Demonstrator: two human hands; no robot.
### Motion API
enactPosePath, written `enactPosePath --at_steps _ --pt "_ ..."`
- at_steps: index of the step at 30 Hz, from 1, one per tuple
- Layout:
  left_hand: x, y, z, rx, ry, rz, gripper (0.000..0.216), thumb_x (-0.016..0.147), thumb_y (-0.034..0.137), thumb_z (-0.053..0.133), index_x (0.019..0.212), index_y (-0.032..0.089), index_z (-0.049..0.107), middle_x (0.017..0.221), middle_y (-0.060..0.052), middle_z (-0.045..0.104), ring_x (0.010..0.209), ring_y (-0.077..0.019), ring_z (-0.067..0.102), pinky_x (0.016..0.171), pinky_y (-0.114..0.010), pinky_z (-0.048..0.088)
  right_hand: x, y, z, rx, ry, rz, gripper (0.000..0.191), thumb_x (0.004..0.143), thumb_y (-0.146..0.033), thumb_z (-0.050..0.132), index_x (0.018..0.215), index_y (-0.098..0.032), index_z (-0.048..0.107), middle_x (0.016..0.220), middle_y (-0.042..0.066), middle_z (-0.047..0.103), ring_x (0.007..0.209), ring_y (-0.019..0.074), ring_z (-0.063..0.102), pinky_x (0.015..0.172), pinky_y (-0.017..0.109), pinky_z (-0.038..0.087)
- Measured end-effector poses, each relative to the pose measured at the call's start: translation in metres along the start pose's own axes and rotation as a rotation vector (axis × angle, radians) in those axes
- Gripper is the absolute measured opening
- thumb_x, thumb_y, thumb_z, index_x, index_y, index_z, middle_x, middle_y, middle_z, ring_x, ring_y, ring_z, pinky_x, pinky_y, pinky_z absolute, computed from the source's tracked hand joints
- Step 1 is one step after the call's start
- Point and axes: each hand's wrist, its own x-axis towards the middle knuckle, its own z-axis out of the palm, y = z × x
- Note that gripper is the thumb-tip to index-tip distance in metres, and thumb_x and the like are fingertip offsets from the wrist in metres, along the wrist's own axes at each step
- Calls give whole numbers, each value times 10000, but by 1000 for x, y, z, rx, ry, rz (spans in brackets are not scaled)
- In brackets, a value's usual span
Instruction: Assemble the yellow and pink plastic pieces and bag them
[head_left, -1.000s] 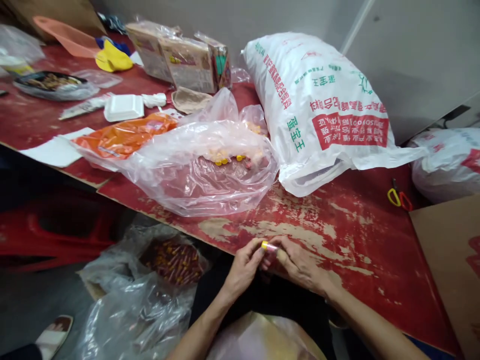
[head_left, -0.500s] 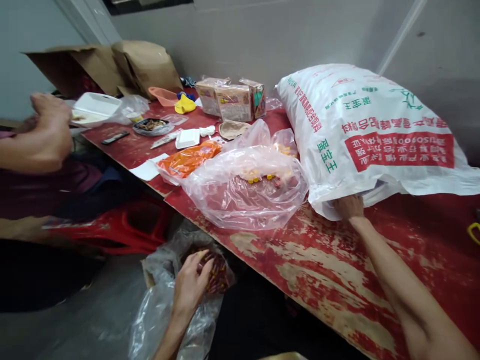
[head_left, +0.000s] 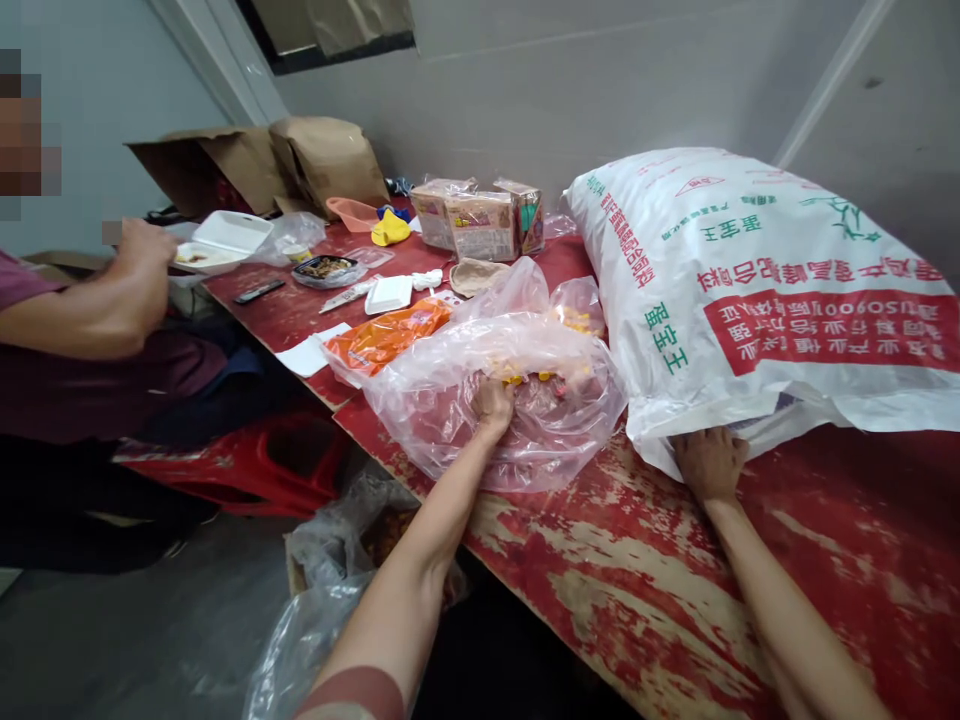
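- The left hand (head_left: 493,403) is inside the clear plastic bag (head_left: 450,395) on the table; its fingers are bent down among the small yellow caps (head_left: 525,377) at the bottom of the bag, but I cannot tell if it is gripping 1 of them.
- The right hand (head_left: 709,462) is at the open mouth of the big white printed sack (head_left: 757,290); the fingertips are hidden under the sack's edge, so I cannot tell if the hand is open or closed.
- The clear bag lies just beside the sack, to its left, and the 2 hands are well apart, 1 in each bag.
- Behind the clear bag lie an orange plastic bag (head_left: 382,335) and a white foam tray (head_left: 388,294).
- Farther back stand wrapped packs of cartons (head_left: 480,220), a yellow object (head_left: 391,230) and an orange dish (head_left: 352,212).
- The table (head_left: 675,590) is red, and its paint is worn off in many pale patches.
- Below the table edge, another crumpled clear bag (head_left: 322,600) is on the floor.
- At the left, another person's arm (head_left: 97,310) rests near an open foam box (head_left: 217,240).
- Brown cardboard boxes (head_left: 262,165) stand against the grey wall (head_left: 600,80).
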Motion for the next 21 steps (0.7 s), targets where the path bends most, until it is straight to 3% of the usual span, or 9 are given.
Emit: enactPosePath --at_steps 5,10,12,16,21 --pt "1 0 2 -29 43 -7 260 802 210 524 980 77 658 1073 -212 606 917 -302 605 760 -364 439 1 4 0 31 14 -19 335 897 -331 390 911 -83 616 910 194 608 902 312 496 763 417 301" --pt "-45 -12 -27 -181 63 66 233 797 195 488 947 132 655 927 -91 652 827 -180 604 735 -261 441 -1 6 -8 118 38 15 375 898 -365 366 971 -84 603 953 191 599 944 322 469 784 417 295" --pt "-77 -17 -40 -437 -14 57 239 781 239 512 958 145 642 831 -43 646 698 -134 586 645 -226 443 -7 4 -15 197 74 63 386 895 -379 368 1005 -89 597 982 190 595 958 325 470 800 422 304" --pt "-148 -16 -56 -1002 -311 -64 290 720 294 595 968 147 622 755 -2 612 566 -87 530 529 -191 415 -49 -9 -40 481 126 100 366 875 -378 391 1050 -121 586 972 156 610 961 297 514 845 420 351" --pt "-210 4 -54 -1174 -556 -104 238 688 278 658 883 158 591 686 34 572 530 -64 493 521 -175 410 -130 -28 -86 1003 -206 -130 267 863 -369 455 1028 -198 576 951 77 634 872 212 582 778 326 453"
